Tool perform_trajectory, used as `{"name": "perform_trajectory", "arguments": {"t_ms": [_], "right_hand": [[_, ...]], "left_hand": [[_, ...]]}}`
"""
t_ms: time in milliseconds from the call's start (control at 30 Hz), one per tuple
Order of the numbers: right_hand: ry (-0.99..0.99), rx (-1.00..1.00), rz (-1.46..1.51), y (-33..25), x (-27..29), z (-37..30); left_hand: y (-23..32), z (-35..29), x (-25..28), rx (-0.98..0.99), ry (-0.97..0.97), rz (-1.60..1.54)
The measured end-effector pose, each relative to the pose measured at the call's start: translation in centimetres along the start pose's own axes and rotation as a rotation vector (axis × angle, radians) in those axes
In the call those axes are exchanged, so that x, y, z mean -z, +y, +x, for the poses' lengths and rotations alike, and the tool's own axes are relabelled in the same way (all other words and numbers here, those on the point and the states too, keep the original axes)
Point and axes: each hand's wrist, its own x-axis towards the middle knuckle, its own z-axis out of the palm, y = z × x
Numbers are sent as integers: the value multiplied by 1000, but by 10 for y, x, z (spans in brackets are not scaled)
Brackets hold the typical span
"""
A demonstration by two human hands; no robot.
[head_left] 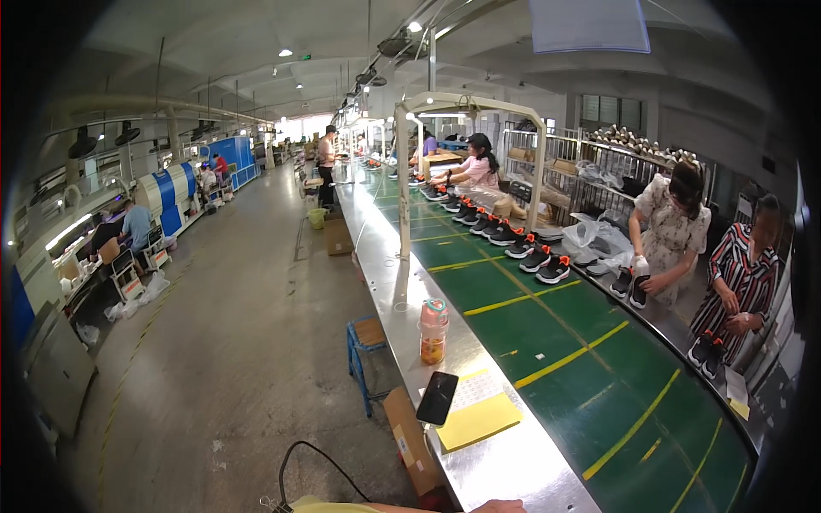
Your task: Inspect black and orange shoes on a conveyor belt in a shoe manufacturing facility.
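A sliver of my left hand [500, 506] shows at the lower edge, beside the metal ledge [513, 466] of the conveyor; its fingers are cut off by the frame. A yellow sleeve lies to its left. My right hand is out of view. Nearest to the hand on the ledge are a yellow pad [479, 423] with a printed sheet [472, 389], a black phone [437, 398] overlapping their left side, and a pink-capped bottle [434, 332] farther along. Beyond them the green belt [590, 410] carries a row of black sneakers [536, 258] with orange parts.
Across the belt, one person in a floral dress [671, 222] handles a pair of sneakers; another in a striped top [740, 274] stands by a pair. A white frame [404, 184] arches over the belt. A blue stool [366, 338] and cardboard boxes [410, 440] stand left of the ledge.
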Motion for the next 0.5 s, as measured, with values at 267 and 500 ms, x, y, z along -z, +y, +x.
{"name": "perform_trajectory", "arguments": {"t_ms": [267,500], "right_hand": [[144,43,44,11,-14,-2],[263,96,87,48,-45,15]], "left_hand": [[-4,-6,-9,69,19,-4],[-1,-2,-10,91,-28,12]]}}
